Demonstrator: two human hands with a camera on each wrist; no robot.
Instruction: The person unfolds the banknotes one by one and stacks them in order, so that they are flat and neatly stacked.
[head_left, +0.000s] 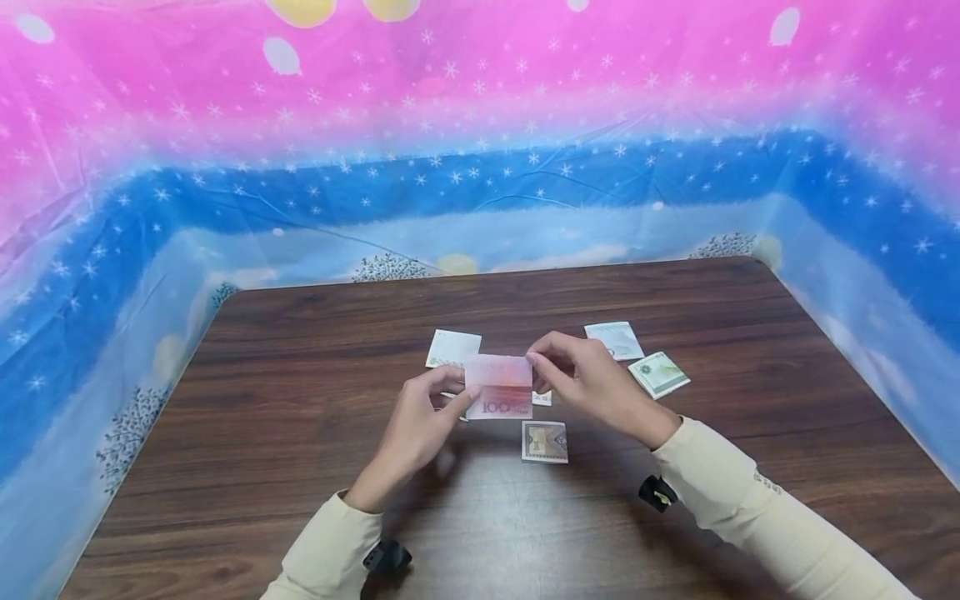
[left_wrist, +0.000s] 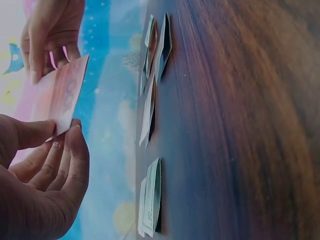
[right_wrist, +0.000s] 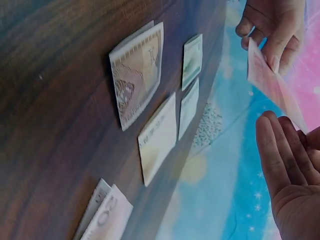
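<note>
A pinkish-red banknote [head_left: 499, 387] marked 100 is held up above the table between both hands. My left hand [head_left: 420, 417] pinches its left edge, thumb on the near face and fingers behind. At the upper right corner, my right hand [head_left: 588, 375] pinches it between thumb and fingertips. In the right wrist view, other fingers [right_wrist: 280, 155] of that hand extend beside the note. Below it on the table lies a folded brown banknote [head_left: 545, 443] marked 1. Another banknote [head_left: 542, 398] is mostly hidden behind the red one.
Two folded greenish banknotes, one at the back [head_left: 613, 340] and one nearer [head_left: 658, 375], lie beyond the right hand. A pale folded banknote [head_left: 453, 347] lies behind the left hand. The dark wooden table [head_left: 300, 467] is bordered by a patterned pink and blue cloth [head_left: 480, 167].
</note>
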